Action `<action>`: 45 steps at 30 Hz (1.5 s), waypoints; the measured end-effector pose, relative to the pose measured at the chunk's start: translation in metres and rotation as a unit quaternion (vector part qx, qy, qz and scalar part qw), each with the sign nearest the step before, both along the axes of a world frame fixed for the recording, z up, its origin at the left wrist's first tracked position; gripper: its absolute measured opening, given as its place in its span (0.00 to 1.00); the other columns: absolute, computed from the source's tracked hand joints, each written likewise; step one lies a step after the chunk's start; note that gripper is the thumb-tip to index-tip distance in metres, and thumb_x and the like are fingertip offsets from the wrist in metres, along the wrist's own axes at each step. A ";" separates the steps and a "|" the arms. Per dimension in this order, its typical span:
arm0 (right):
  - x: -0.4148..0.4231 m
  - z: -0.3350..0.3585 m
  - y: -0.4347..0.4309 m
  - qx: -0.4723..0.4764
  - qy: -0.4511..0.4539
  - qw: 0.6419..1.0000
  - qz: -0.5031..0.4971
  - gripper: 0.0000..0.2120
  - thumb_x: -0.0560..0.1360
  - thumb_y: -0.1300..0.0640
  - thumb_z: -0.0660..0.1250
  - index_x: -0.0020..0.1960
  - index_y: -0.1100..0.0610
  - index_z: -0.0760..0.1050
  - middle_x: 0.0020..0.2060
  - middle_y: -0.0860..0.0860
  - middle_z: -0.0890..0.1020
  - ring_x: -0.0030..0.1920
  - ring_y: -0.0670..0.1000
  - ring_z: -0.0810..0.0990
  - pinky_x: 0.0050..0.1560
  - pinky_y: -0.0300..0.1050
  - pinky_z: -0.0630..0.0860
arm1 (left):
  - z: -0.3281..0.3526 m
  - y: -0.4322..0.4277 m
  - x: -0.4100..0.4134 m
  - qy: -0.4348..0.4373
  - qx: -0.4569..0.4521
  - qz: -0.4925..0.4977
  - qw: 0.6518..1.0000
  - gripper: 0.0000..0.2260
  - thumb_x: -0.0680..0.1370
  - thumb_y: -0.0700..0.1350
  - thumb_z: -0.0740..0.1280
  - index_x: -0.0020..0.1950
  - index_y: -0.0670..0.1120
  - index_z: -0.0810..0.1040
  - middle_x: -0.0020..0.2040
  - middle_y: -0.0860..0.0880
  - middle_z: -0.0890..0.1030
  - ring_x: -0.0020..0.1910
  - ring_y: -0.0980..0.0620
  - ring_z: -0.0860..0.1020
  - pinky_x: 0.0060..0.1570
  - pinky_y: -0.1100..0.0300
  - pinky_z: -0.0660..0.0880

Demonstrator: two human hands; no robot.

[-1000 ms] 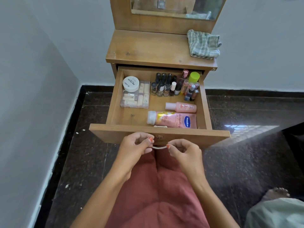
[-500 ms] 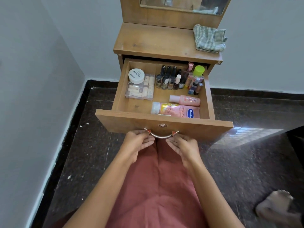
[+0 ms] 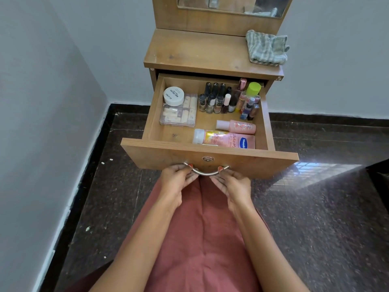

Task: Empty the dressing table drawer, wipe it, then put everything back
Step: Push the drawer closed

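The wooden drawer [image 3: 160, 153] of the dressing table stands pulled out. My left hand [image 3: 179, 180] and my right hand [image 3: 231, 183] both grip its curved metal handle [image 3: 205, 173] from below. Inside lie a white jar [image 3: 173, 95] on a clear plastic box [image 3: 179, 114], several nail polish bottles [image 3: 216, 100], a green-capped bottle [image 3: 252, 89], a small pink bottle [image 3: 236, 126] and a pink Vaseline tube [image 3: 225, 140]. A striped green cloth [image 3: 266, 48] lies bunched on the right of the table top [image 3: 195, 51].
A mirror [image 3: 231, 5] rises behind the table top. White walls close in on the left and behind. The floor [image 3: 315, 207] is dark polished stone with a bright window reflection at right. My red garment [image 3: 202, 239] fills the lower middle.
My view has shifted back and up, so the drawer front and handle show fully. Both hands stay on the handle. A foot at the lower right has gone out of view.
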State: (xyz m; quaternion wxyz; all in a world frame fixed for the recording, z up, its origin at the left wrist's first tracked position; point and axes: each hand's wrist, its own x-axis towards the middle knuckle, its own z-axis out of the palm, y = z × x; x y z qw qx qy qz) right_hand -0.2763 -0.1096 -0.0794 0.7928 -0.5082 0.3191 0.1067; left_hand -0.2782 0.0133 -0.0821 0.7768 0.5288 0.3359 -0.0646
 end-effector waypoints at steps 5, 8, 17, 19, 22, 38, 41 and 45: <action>0.002 -0.002 0.000 -0.004 0.002 1.000 -0.003 0.12 0.74 0.67 0.65 0.55 0.74 0.71 0.37 0.60 0.79 0.32 0.49 0.82 0.37 0.38 0.81 | 0.000 -0.001 0.000 -0.005 -0.004 0.023 1.000 0.09 0.76 0.32 0.63 0.36 0.38 0.77 0.26 0.49 0.81 0.27 0.58 0.81 0.34 0.67 0.80; 0.004 -0.002 0.000 -0.003 0.005 1.000 -0.007 0.12 0.74 0.68 0.64 0.55 0.74 0.71 0.37 0.60 0.79 0.36 0.51 0.81 0.37 0.39 0.81 | -0.002 -0.002 0.001 -0.008 -0.004 0.027 1.000 0.09 0.76 0.32 0.64 0.36 0.38 0.77 0.25 0.51 0.81 0.27 0.58 0.81 0.34 0.67 0.80; 0.019 -0.001 0.002 -0.003 0.005 1.000 -0.016 0.10 0.74 0.69 0.65 0.54 0.72 0.72 0.37 0.60 0.79 0.38 0.53 0.81 0.37 0.39 0.81 | -0.007 -0.001 0.017 -0.014 -0.004 0.033 0.999 0.09 0.76 0.32 0.64 0.36 0.39 0.77 0.25 0.50 0.80 0.27 0.59 0.80 0.36 0.67 0.80; 0.023 -0.001 0.002 -0.006 0.000 1.000 -0.017 0.10 0.74 0.69 0.65 0.53 0.71 0.72 0.38 0.60 0.79 0.38 0.53 0.81 0.36 0.38 0.81 | -0.007 -0.002 0.022 -0.016 -0.003 0.033 0.999 0.10 0.76 0.32 0.64 0.36 0.39 0.77 0.28 0.48 0.80 0.27 0.59 0.80 0.35 0.67 0.80; 0.029 -0.001 0.003 -0.013 -0.005 1.000 -0.012 0.08 0.74 0.68 0.65 0.52 0.70 0.72 0.38 0.59 0.78 0.37 0.52 0.81 0.35 0.37 0.81 | -0.007 -0.003 0.028 -0.020 0.000 0.034 0.999 0.08 0.76 0.33 0.64 0.37 0.39 0.77 0.33 0.45 0.79 0.27 0.59 0.80 0.36 0.67 0.80; 0.069 0.001 0.007 -0.032 -0.018 0.999 -0.009 0.10 0.74 0.68 0.64 0.53 0.72 0.72 0.36 0.59 0.78 0.37 0.52 0.80 0.38 0.39 0.80 | 0.000 -0.002 0.068 -0.020 0.015 0.038 0.999 0.11 0.76 0.32 0.64 0.34 0.41 0.74 0.33 0.46 0.77 0.27 0.58 0.79 0.37 0.66 0.79; 0.078 0.001 0.008 -0.029 -0.016 0.999 -0.013 0.10 0.74 0.68 0.64 0.54 0.72 0.71 0.36 0.59 0.78 0.37 0.52 0.79 0.39 0.39 0.80 | 0.001 -0.001 0.076 -0.018 0.016 0.038 0.999 0.11 0.75 0.32 0.65 0.34 0.41 0.74 0.34 0.45 0.77 0.33 0.54 0.78 0.38 0.65 0.79; 0.091 0.000 0.008 -0.021 -0.013 1.000 -0.016 0.11 0.74 0.68 0.65 0.55 0.72 0.71 0.37 0.60 0.78 0.38 0.53 0.80 0.38 0.39 0.80 | 0.003 -0.001 0.087 -0.020 0.016 0.038 0.999 0.10 0.75 0.32 0.65 0.34 0.41 0.74 0.34 0.45 0.77 0.34 0.54 0.78 0.36 0.67 0.79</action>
